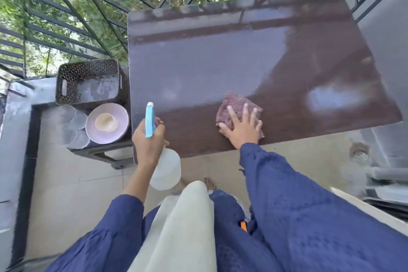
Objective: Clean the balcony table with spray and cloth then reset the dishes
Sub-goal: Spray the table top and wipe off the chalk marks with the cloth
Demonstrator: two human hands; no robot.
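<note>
Step in hand: wiping the worktop point(220, 55) with the cloth point(236, 107). The dark worktop is bare of dishes, so the wipe can run edge to edge. Judged from the sheen, the far and left areas look wet or hazy, while the near strip around the cloth shows the brown grain more plainly.

To do the step well:
- Keep the palm flat and the fingers spread, so that the cloth stays pressed over its whole face
- Work in overlapping passes from the far edge toward the near edge, and pull the residue off the near edge rather than pushing it back
- Refold the cloth when one face is soiled
- Hold the spray bottle point(164, 168) clear of the surface while wiping

The right hand point(242, 127) lies open, fingers apart, pressed flat on the reddish cloth. The cloth sits under and just beyond the fingertips, near the near edge of the worktop and right of its middle.

The left hand point(146, 139) is clamped round the neck of the spray bottle, with the blue nozzle pointing far, at the near left corner of the worktop.

The plate point(107, 122), which carries a small bowl point(106, 122), and clear glassware beside it wait on a low stand to the left, near a dark basket point(90, 81), well apart from both hands
</note>
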